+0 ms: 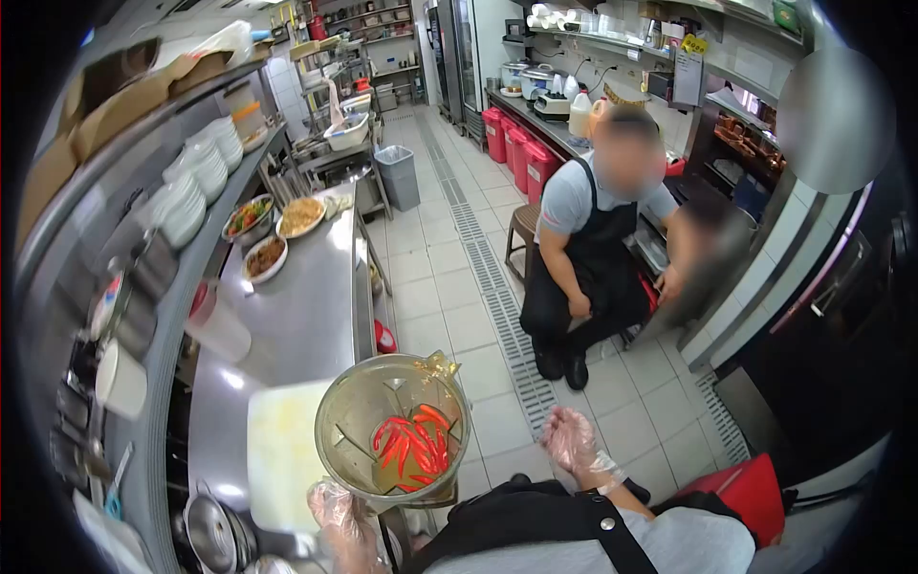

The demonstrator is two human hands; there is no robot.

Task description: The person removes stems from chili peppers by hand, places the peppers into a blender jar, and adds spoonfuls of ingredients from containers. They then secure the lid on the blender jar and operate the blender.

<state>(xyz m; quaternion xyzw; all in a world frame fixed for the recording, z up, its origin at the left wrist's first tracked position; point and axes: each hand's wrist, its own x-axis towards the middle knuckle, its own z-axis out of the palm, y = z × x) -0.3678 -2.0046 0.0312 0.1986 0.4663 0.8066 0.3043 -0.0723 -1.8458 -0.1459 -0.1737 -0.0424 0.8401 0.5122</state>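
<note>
A large blender jar (pixel 332 421) with ribs on its inner wall stands near the front end of the steel counter, its mouth facing up toward me. Several red chilies (pixel 413 446) lie at its bottom in some liquid. My left hand (pixel 341 517), in a clear plastic glove, is closed at the jar's near left side; part of its grip is hidden. My right hand (pixel 576 442), gloved likewise, hangs over the floor to the right of the jar. Its fingers are loosely bent, with nothing visible in them. Beside the jar lies a white cutting board (pixel 279 450).
On the steel counter (pixel 311 316) stand plates of food (pixel 265 259) and a clear pitcher (pixel 218 325). Metal bowls (pixel 212 536) sit at the near left, below a shelf with stacked dishes (pixel 177 210). Another person (pixel 593 239) sits across the aisle, near a floor drain (pixel 497 316).
</note>
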